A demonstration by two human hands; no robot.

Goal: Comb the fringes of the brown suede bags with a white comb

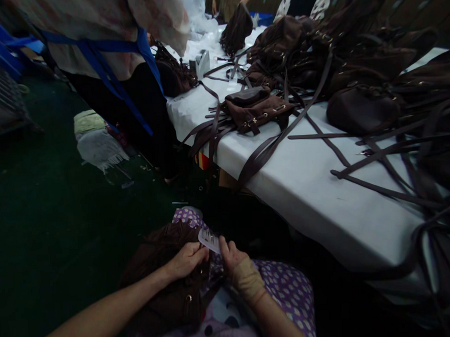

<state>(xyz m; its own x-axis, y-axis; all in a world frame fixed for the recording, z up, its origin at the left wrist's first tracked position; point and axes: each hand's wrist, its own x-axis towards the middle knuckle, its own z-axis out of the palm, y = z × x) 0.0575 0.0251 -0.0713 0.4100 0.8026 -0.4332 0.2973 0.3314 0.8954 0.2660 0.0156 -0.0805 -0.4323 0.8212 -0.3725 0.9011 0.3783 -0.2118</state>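
Note:
A dark brown drawstring bag (pixel 166 277) with metal eyelets lies across my lap. My left hand (pixel 188 261) is closed at the bag's upper right side, its thumb and fingers pinched on the brown material. My right hand (pixel 233 258), with a tan wrap around the palm and wrist, grips the end of a small pale translucent plastic piece (pixel 208 240) with thin dark lines on it. This piece sits just above my left fingertips, over the bag's edge. Its exact kind is too small and dim to make out.
A white-covered table (pixel 301 179) stands ahead and to the right, with a brown bag (pixel 257 109), more piled bags and straps hanging over its edge. A person with a blue apron tie (pixel 110 79) stands at its left. A cloth-draped stool (pixel 99 140) is behind that person.

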